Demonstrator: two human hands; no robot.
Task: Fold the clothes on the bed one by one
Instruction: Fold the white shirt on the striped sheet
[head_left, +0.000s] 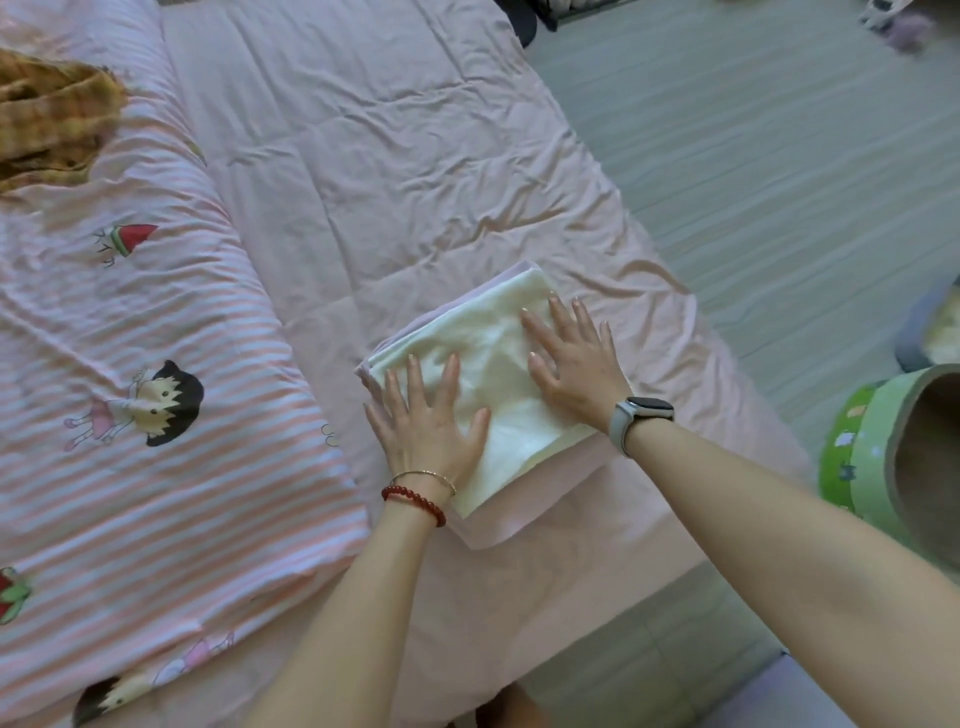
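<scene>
1. Left hand (428, 421): fingers straight and spread, palm down, pressing flat on the near-left part of the folded cream garment (498, 384); nothing is grasped.
2. Right hand (574, 358): fingers likewise straight and spread, palm down on the far-right part of the same garment; released, pressing only.
3. Wrists: the left carries a red bead bracelet (415, 503) and a thin gold bangle (423, 475); the right carries a smartwatch (641, 413) on a grey band.
4. Folded cream garment: a compact rectangle lying on top of a folded pale pink garment (511, 519), whose edges show beyond it at the far-left side and at the near corner.
5. Both folded pieces lie on the pink bed sheet (363, 156), near the bed's right edge.
6. Striped pink duvet (156, 322) with cartoon prints: covers the left of the bed, its edge just beside the left hand.
7. Yellow-brown checked garment (52, 119): crumpled on the duvet at the far left, well apart from the folded stack.
8. Off the bed, right: grey floor (779, 156) and a green printed cylinder (878, 452) with an open end.
</scene>
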